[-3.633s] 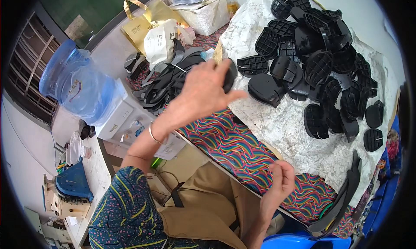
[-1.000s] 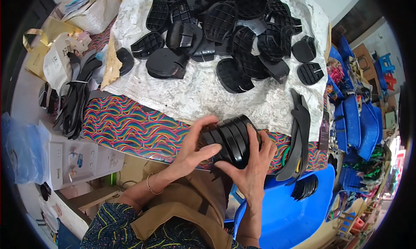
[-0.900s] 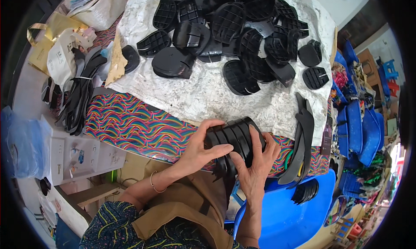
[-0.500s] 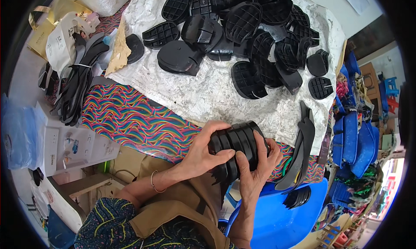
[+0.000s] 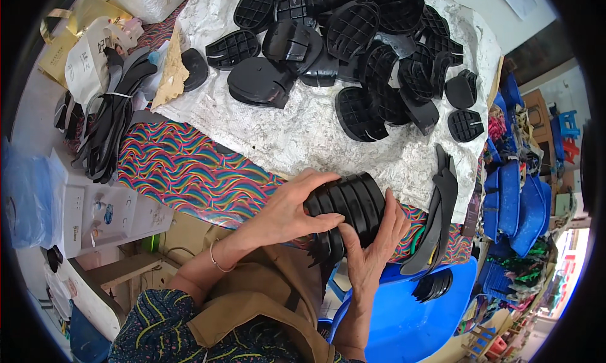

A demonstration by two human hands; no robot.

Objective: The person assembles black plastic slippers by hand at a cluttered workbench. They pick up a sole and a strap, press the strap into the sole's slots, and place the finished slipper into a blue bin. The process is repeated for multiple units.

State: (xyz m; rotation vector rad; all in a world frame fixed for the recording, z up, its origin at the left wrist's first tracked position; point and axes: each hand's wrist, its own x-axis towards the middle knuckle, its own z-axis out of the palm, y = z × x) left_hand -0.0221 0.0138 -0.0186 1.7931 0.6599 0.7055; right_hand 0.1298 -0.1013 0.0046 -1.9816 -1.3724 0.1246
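Note:
At the table's near edge, both hands hold a stack of black, glossy, curved shoe-heel pieces [image 5: 349,199] pressed side by side. My left hand [image 5: 295,206] grips its left end, thumb across the near side and fingers over the far side. On the right end, my right hand [image 5: 374,249] is wrapped with its thumb in front and fingers straightened along the side. Part of the stack's lower end hangs below the thumbs. Beyond the hands, a loose pile of similar black heel pieces [image 5: 353,31], several with gridded hollow undersides, lies on a soiled white sheet [image 5: 278,139].
Dark strips [image 5: 440,221] lie over the table edge to the right. Below them stands a blue tub [image 5: 410,328] holding another row of black pieces [image 5: 433,286]. A tied bundle of dark strips [image 5: 104,136] hangs at the left, by paper bags [image 5: 85,66]. Patterned cloth [image 5: 189,170] covers the table.
My right fingers have moved off the top of the stack to its right end and straightened. The stack is a little more exposed and has shifted slightly away from me.

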